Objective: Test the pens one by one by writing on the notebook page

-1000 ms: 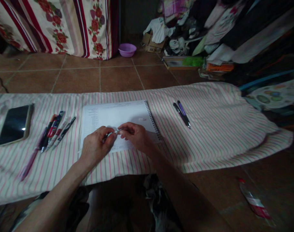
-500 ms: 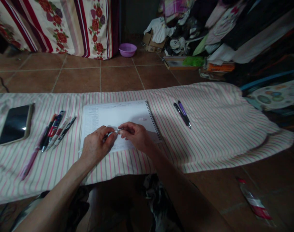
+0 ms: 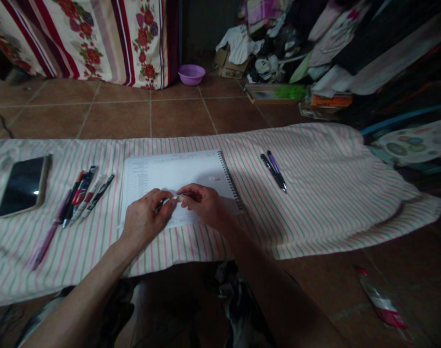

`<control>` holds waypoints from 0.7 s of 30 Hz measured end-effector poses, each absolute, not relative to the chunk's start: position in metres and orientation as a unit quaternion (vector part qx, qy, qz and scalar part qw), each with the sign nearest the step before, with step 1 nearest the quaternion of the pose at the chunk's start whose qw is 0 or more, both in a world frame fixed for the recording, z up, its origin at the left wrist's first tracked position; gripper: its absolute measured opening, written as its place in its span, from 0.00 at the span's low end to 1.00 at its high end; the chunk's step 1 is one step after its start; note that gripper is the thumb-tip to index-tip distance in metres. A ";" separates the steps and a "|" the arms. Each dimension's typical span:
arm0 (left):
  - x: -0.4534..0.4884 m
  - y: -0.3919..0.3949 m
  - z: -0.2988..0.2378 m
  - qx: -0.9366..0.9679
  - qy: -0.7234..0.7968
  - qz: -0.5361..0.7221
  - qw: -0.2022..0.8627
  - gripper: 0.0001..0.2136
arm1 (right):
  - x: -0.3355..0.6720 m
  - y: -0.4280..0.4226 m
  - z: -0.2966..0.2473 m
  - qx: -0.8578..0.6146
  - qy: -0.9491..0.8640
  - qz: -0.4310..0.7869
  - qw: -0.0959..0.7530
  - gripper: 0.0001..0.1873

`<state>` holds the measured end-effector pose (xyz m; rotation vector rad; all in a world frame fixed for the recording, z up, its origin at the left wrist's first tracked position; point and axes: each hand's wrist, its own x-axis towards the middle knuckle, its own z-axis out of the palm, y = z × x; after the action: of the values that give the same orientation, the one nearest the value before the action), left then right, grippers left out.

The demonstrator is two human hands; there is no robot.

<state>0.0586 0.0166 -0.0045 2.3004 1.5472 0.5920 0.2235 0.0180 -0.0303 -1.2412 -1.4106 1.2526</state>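
Note:
My left hand point(image 3: 145, 220) and my right hand point(image 3: 205, 204) meet over the lower part of an open spiral notebook point(image 3: 177, 174). Both are closed in a pinch on one slim pen point(image 3: 174, 197), whose pale middle shows between the fingertips. The notebook lies on a pink-striped cloth point(image 3: 315, 193) spread across a low surface. A row of several pens point(image 3: 80, 195) rests left of the notebook, and a pink pen point(image 3: 44, 244) lies nearer me. Two dark pens point(image 3: 273, 170) lie to the right.
A phone point(image 3: 22, 186) lies face up at the far left of the cloth. Beyond is brown tiled floor point(image 3: 177, 116), a floral bedspread point(image 3: 97, 38), a purple bowl point(image 3: 191, 74) and piled clothes and boxes point(image 3: 278, 58). A plastic bottle point(image 3: 382, 304) lies on the floor at right.

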 end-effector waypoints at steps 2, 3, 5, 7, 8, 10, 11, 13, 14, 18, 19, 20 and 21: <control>0.058 0.016 -0.005 0.802 0.539 0.205 0.153 0.13 | 0.224 0.018 -0.030 -0.498 -0.569 0.498 0.426 0.08; 0.058 0.017 -0.005 0.803 0.539 0.203 0.151 0.13 | 0.225 0.018 -0.029 -0.499 -0.572 0.493 0.426 0.08; 0.057 0.017 -0.005 0.806 0.539 0.198 0.144 0.13 | 0.230 0.019 -0.024 -0.508 -0.587 0.464 0.426 0.11; 0.057 0.017 -0.005 0.805 0.543 0.193 0.143 0.13 | 0.241 0.020 -0.018 -0.537 -0.615 0.385 0.431 0.11; 0.057 0.017 -0.004 0.803 0.545 0.191 0.145 0.13 | 0.248 0.022 -0.016 -0.560 -0.628 0.325 0.431 0.11; 0.057 0.017 -0.004 0.800 0.549 0.190 0.150 0.13 | 0.265 0.025 -0.011 -0.601 -0.641 0.192 0.437 0.09; 0.057 0.017 -0.004 0.800 0.549 0.190 0.152 0.13 | 0.273 0.026 -0.010 -0.621 -0.644 0.137 0.425 0.08; 0.057 0.017 -0.004 0.800 0.547 0.193 0.153 0.13 | 0.287 0.029 -0.012 -0.661 -0.638 0.080 0.386 0.08; 0.057 0.017 -0.004 0.801 0.546 0.196 0.152 0.13 | 0.292 0.030 -0.013 -0.678 -0.633 0.071 0.367 0.08; 0.057 0.017 -0.005 0.802 0.542 0.202 0.145 0.13 | 0.297 0.034 -0.024 -0.673 -0.660 0.080 0.324 0.09; 0.057 0.017 -0.005 0.803 0.541 0.202 0.145 0.13 | 0.296 0.034 -0.027 -0.667 -0.668 0.083 0.320 0.09; 0.057 0.017 -0.005 0.804 0.541 0.201 0.144 0.13 | 0.295 0.035 -0.029 -0.663 -0.674 0.083 0.316 0.09; 0.057 0.017 -0.004 0.804 0.540 0.200 0.144 0.13 | 0.293 0.035 -0.031 -0.661 -0.678 0.080 0.312 0.09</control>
<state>0.0566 0.0166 -0.0045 2.3192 1.5577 0.5778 0.2933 0.0353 -0.0308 -1.7429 -1.7886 0.2119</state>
